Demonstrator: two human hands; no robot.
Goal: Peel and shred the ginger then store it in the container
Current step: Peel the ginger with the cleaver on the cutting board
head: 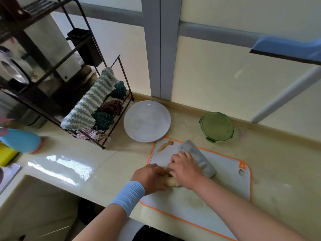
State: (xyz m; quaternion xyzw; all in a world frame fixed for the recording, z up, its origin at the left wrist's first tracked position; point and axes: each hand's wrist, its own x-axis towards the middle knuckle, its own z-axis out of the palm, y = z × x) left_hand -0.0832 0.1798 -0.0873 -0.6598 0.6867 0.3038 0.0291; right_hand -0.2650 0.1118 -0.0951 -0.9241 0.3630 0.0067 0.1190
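left hand (150, 176) curling over pale lumpy ginger (172, 182) on board (225, 181) | right hand (185, 171) gripping flat grey cleaver (199, 156) over board

The cutting board (225, 173) is white with an orange rim. On it, the ginger (172, 182) is pale yellow-beige and the cleaver (199, 157) dull grey. The container (216, 126) is translucent green, the plate (146, 120) white, the counter (281, 162) glossy cream. The wristband (129, 194) is light blue. The cloth (90, 105) has teal-and-white zigzags.
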